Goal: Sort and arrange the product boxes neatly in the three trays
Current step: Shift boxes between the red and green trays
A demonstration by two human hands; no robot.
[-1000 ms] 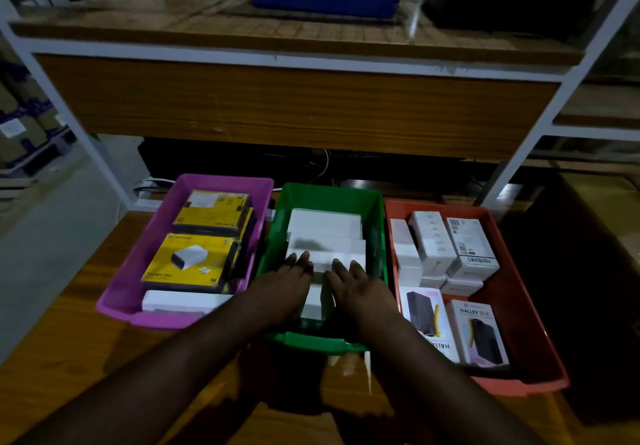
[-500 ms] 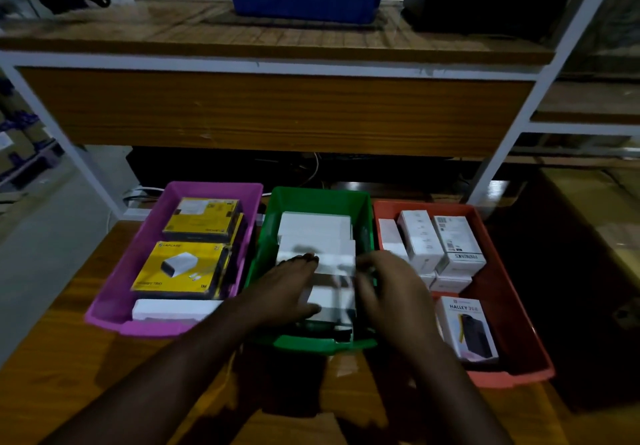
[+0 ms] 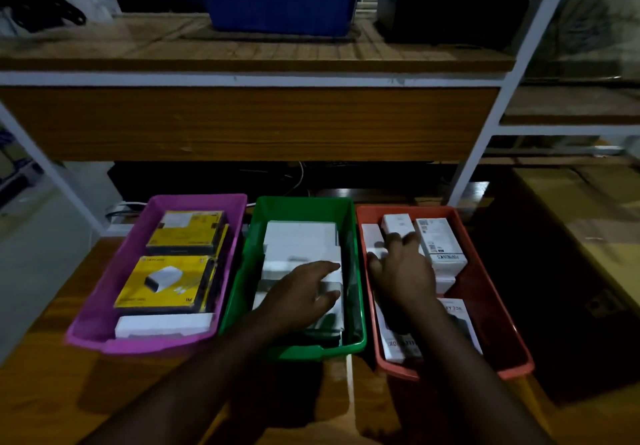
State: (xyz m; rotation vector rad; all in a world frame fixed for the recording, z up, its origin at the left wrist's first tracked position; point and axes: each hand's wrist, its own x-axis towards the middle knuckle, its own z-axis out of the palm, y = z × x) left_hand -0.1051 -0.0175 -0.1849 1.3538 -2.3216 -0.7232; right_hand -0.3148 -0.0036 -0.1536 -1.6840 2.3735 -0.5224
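Three trays sit side by side on the counter (image 3: 41, 392). The purple tray (image 3: 104, 292) on the left holds yellow boxes (image 3: 166, 281) and a white box (image 3: 162, 325) at its near end. In the middle green tray (image 3: 298, 207), white boxes (image 3: 299, 236) lie in a row; the left hand (image 3: 301, 300) rests flat on the near ones, fingers (image 3: 325, 268) spread, gripping nothing. In the red tray (image 3: 491, 306) on the right, the right hand (image 3: 401, 274) lies over small white cartons (image 3: 440, 247), fingers loose on the far ones; whether it grips one I cannot tell.

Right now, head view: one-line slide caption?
Left hand on white boxes in green plastic tray; right hand among white boxes in orange plastic tray.
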